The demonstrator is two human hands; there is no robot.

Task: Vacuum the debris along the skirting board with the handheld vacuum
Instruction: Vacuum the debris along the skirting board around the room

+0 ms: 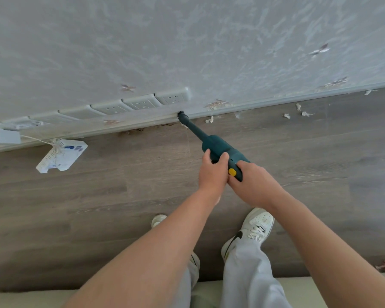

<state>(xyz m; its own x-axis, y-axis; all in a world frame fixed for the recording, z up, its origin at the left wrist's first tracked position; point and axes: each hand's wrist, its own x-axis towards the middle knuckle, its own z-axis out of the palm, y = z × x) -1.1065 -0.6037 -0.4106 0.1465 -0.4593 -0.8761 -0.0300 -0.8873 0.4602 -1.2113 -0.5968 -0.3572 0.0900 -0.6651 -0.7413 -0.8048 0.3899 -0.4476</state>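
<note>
Both hands, left [212, 172] and right [252, 183], grip handheld vacuum [222, 150]; nozzle at skirting board [276, 103].

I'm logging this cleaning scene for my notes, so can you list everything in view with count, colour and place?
handheld vacuum: one, dark teal with a yellow button, brush tip at the skirting board
skirting board: one, pale grey, along the foot of the wall
debris: several whitish scraps, on the floor right of the brush tip by the skirting
wall sockets: a row, white, low on the wall, left of the brush tip
flat device: one, white with a blue mark, on the floor at left
floor: grey-brown wood planks
shoes: two, white, bottom centre
left hand: grips the vacuum body
right hand: grips the vacuum's rear
</note>
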